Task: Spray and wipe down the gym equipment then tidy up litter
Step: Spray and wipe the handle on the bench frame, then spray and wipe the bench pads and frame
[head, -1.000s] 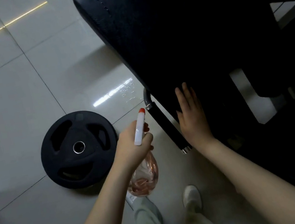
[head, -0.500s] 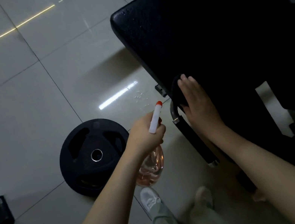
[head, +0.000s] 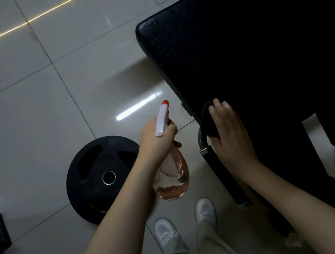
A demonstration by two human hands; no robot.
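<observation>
Cloth has emerged beneath the flat right hand, mostly hidden; left hand grips spray bottle beside bench.

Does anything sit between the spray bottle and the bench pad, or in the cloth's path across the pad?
Nothing visible. The left hand holds the spray bottle beside the bench pad, with only floor tiles between them. The right hand presses the black cloth on the pad's near edge; the pad beyond looks bare, though dark.
</observation>
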